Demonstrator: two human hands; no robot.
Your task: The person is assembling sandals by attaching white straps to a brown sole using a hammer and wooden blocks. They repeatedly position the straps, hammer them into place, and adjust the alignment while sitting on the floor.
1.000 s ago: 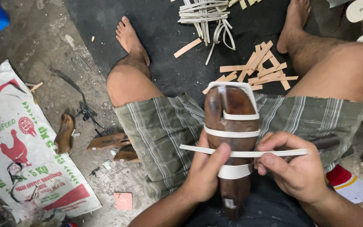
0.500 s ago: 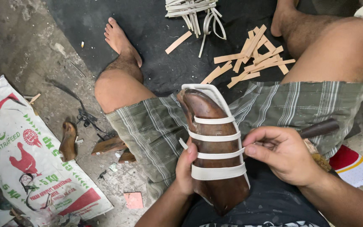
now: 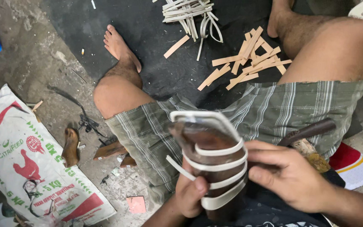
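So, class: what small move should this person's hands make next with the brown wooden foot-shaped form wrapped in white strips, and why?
Probably the left hand should press down the loose end of the white strip: it juts off the brown wooden foot-shaped form while the right hand steadies the other side.

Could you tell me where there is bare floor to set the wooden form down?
Bare dark mat lies between the left foot and the white strips. Grey floor above the sack is free too. Around the tan strips it is crowded.

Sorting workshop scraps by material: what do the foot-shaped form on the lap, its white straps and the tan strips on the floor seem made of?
Foot-shaped form: probably wood, dark brown with a glossy sheen.
White straps: flexible, smooth, perhaps synthetic leather or rubber; they curve around it.
Tan strips: flat, matte, straight-cut; possibly leatherboard or thin wood.
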